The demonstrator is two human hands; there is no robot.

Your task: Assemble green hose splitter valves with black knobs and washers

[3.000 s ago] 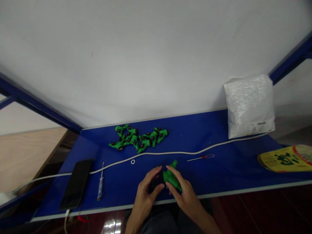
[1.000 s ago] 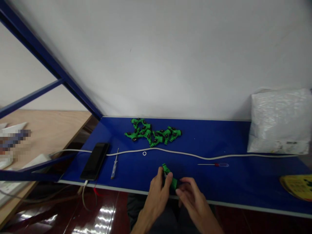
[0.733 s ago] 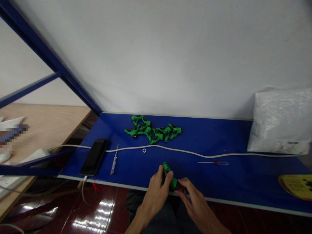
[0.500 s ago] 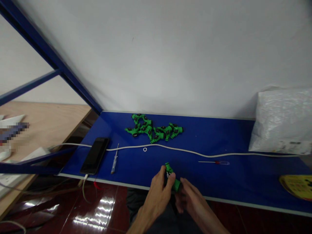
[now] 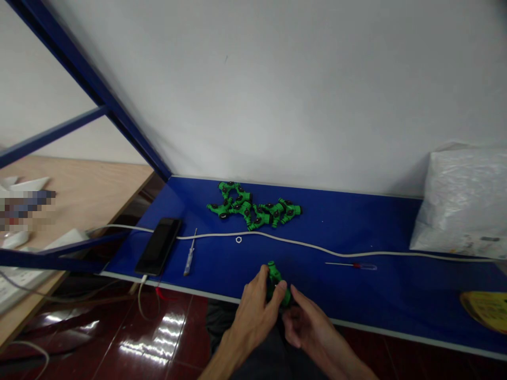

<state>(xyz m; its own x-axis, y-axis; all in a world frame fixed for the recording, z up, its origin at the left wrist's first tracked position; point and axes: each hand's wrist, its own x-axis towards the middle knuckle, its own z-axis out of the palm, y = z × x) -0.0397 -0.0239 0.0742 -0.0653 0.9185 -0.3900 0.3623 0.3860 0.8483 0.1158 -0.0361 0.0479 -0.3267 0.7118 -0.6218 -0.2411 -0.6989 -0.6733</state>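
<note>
My left hand [image 5: 257, 303] is closed around a green Y-shaped hose splitter [image 5: 274, 273] above the front edge of the blue table. Its thumb presses on the splitter's upper side, and the palm hides part of the body. At the splitter's lower right end is my right hand [image 5: 307, 322], its fingers curled and the upper fingertip against that end. Just what lies between the right fingers is hidden. Farther back, several green hose splitters [image 5: 261, 218] with black knobs lie in a loose cluster. A small white ring nut [image 5: 238, 239] lies in front of them.
A white cable [image 5: 309, 245] crosses the blue table [image 5: 356, 227]. On the left lie a black phone [image 5: 158, 247] and a clear-handled screwdriver [image 5: 189, 259]. A red-and-clear screwdriver [image 5: 352, 265], a white plastic-wrapped package [image 5: 463, 200] and a yellow item [image 5: 485, 310] are on the right.
My right hand has come in against the splitter's lower end, its fingers more curled. The splitter has turned slightly in my left hand. The view has shifted a little.
</note>
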